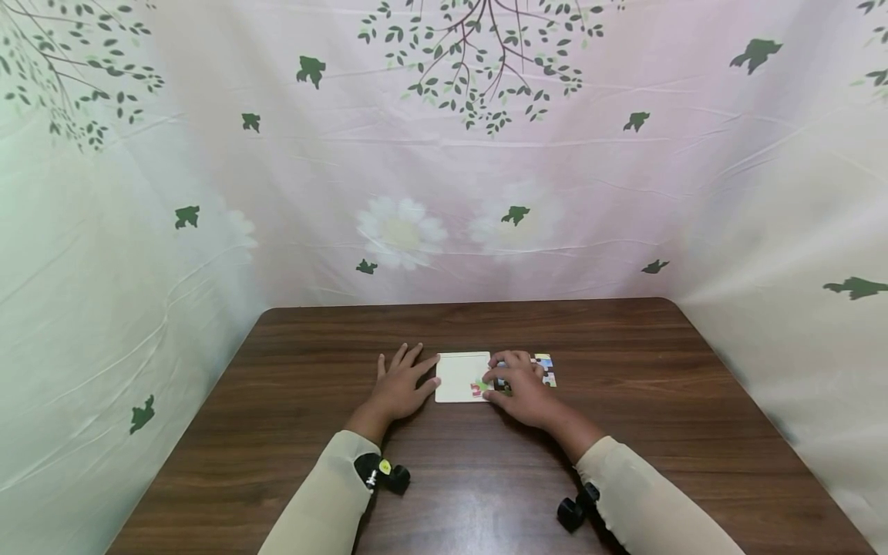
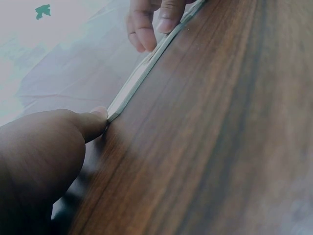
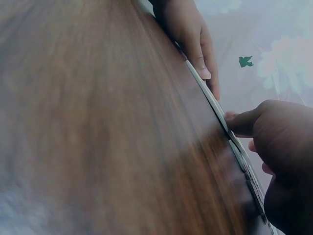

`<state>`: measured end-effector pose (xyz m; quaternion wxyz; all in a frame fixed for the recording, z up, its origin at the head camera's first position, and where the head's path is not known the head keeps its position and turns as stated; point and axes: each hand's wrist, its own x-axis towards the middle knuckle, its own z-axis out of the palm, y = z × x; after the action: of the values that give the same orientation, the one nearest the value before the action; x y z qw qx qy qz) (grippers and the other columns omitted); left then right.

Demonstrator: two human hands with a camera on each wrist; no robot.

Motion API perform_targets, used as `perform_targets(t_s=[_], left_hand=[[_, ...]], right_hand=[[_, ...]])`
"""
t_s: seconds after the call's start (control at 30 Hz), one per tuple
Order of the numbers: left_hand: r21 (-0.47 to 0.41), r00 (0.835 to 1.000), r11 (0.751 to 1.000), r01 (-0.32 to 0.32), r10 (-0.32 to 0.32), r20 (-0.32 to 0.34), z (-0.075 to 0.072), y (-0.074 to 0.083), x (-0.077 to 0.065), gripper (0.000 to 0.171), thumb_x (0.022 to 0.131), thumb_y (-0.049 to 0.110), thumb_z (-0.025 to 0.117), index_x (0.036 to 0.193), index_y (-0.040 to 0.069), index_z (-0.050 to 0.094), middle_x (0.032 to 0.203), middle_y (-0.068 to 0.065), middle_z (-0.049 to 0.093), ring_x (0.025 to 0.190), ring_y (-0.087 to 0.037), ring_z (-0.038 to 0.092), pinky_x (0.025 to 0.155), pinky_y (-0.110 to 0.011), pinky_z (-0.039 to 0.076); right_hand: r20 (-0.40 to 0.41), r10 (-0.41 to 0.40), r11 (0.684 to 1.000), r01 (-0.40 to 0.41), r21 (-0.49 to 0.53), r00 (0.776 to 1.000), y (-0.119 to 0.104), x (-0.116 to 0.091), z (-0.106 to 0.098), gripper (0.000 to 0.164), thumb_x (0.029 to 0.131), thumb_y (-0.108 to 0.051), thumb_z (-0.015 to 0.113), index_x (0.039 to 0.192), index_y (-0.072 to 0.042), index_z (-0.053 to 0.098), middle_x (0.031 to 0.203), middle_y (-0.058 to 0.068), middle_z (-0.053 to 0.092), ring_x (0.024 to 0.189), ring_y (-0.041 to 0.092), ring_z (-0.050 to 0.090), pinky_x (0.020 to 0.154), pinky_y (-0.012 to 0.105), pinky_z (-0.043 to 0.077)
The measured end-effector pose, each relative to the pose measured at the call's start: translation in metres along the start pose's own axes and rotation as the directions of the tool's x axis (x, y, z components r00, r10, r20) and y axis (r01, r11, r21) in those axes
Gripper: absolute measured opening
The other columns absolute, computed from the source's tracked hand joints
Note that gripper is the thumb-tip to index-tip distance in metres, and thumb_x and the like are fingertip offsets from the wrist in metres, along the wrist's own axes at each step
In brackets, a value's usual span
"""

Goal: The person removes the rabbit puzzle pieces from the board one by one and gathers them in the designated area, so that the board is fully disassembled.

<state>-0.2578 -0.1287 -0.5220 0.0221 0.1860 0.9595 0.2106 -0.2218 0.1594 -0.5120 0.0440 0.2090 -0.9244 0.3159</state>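
A flat white puzzle board (image 1: 459, 370) lies on the table with a small pink and green patch of puzzle pieces (image 1: 477, 389) at its near right corner. My left hand (image 1: 400, 388) rests at the board's left edge, fingers spread, thumb and forefinger touching that edge. Bent over the board's right side, my right hand (image 1: 522, 391) has its thumb and forefinger about a green puzzle piece at the corner; the fingers partly cover it. More colourful puzzle pieces (image 1: 546, 368) lie right of the board, partly under my right hand. The left wrist view shows the board's rim (image 2: 128, 90) edge-on.
The brown wooden table (image 1: 312, 478) extends around the board on all sides. A pale cloth (image 1: 444, 169) printed with leaves, birds and flowers hangs behind the table and along both sides. Each sleeved wrist carries a small black camera (image 1: 570, 514).
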Motion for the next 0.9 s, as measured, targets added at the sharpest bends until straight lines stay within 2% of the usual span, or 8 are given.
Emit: perform_targets(t_s=[0.33,0.6,0.9], left_hand=[[0.021,1.000,1.000,0.016,-0.016,0.006,-0.0022,0.0005,0.0002,0.059,0.112,0.058,0.049,0.168,0.038,0.045,0.182,-0.008,0.028,0.173,-0.038,0.014,0.132,-0.079,0.001],[0.020,1.000,1.000,0.022,-0.022,0.003,-0.0013,0.0003,-0.0003,0.059,0.112,0.059,0.049,0.167,0.038,0.046,0.183,-0.007,0.027,0.173,-0.037,0.014,0.132,-0.079,0.002],[0.009,1.000,1.000,0.008,-0.008,0.001,-0.0003,0.0024,0.0006,0.058,0.113,0.057,0.049,0.167,0.037,0.047,0.182,-0.008,0.029,0.172,-0.039,0.016,0.131,-0.080,0.003]], right_hand=[[0.009,-0.003,1.000,0.003,-0.011,1.000,-0.0008,0.0033,0.0008,0.008,0.100,-0.026,0.082,0.105,-0.023,0.077,0.146,0.009,0.058,0.142,0.041,0.041,0.108,0.071,0.026],[0.029,0.013,1.000,-0.014,0.022,1.000,0.0002,0.0032,-0.0003,0.011,0.102,-0.026,0.080,0.108,-0.023,0.071,0.150,0.009,0.055,0.147,0.042,0.040,0.111,0.073,0.025],[-0.003,-0.007,0.999,0.007,0.049,1.000,0.0049,-0.0029,-0.0032,0.013,0.101,-0.021,0.080,0.109,-0.020,0.070,0.151,0.013,0.056,0.147,0.042,0.042,0.113,0.077,0.024]])
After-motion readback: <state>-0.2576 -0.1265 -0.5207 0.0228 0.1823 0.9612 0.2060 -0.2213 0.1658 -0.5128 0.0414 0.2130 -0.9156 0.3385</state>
